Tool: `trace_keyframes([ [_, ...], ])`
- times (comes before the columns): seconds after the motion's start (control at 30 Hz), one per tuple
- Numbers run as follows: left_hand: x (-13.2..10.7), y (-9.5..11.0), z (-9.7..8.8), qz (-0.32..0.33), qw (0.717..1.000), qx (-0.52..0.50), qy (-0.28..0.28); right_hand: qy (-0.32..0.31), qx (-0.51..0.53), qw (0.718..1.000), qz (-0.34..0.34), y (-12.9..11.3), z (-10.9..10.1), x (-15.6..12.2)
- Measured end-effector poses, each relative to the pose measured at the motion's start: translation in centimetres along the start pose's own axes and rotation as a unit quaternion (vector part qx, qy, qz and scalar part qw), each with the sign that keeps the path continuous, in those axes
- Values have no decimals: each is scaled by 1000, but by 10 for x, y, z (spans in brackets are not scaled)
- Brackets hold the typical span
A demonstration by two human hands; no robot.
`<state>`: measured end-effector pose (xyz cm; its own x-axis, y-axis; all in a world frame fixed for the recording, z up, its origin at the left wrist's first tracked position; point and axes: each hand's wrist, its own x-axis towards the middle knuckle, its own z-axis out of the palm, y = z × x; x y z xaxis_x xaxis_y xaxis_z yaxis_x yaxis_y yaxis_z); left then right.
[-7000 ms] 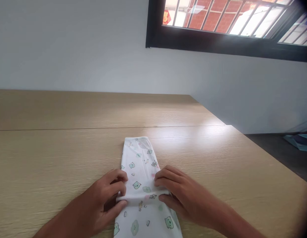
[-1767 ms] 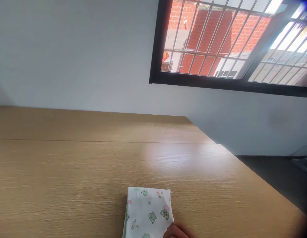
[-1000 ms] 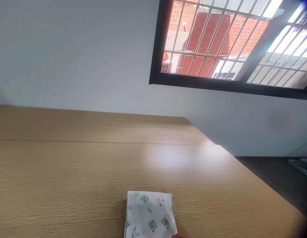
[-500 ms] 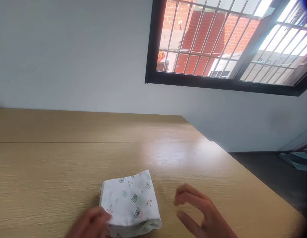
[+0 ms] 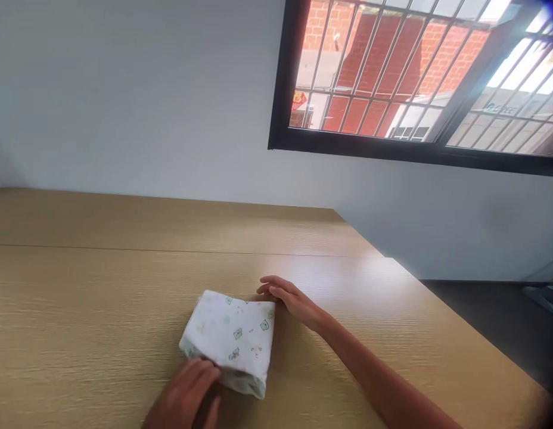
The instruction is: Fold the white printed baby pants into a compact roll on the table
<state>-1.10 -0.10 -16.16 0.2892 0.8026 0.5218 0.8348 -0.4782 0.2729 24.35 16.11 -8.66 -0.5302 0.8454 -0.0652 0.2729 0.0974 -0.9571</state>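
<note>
A small folded white cloth (image 5: 232,336) printed with green cartoon animals lies on the wooden table (image 5: 102,298). My left hand (image 5: 191,390) rests at its near left corner, fingers lying flat against the fabric's edge. My right hand (image 5: 288,298) reaches along the cloth's far right corner, fingers stretched out and touching the table beside it. Neither hand grips the cloth.
The table's right edge (image 5: 459,325) drops to a dark floor (image 5: 495,310). A white wall and a barred window (image 5: 415,77) stand behind. A seam (image 5: 169,250) crosses the tabletop beyond the cloth.
The long cloth has been folded into a small packet and slid forward and left. Both hands have come back into view and now rest at opposite corners of it.
</note>
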Motion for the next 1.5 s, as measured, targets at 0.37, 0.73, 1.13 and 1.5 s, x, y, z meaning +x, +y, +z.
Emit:
trace_keyframes([
  [0.37, 78, -52, -38, -200, 971, -32, -130, 65, -75, 994, 50, 6, -3, -25],
  [0.73, 61, -14, -19, -293, 910, -265, -126, -19, -44, 997, 63, 6, 18, -29],
  [1.13, 90, -60, -9, -196, 906, -352, -131, 25, -43, 998, 43, 1, 30, -31],
  [1.5, 74, -56, -14, -216, 909, -333, -127, 63, -48, 996, 38, 12, 33, -20],
])
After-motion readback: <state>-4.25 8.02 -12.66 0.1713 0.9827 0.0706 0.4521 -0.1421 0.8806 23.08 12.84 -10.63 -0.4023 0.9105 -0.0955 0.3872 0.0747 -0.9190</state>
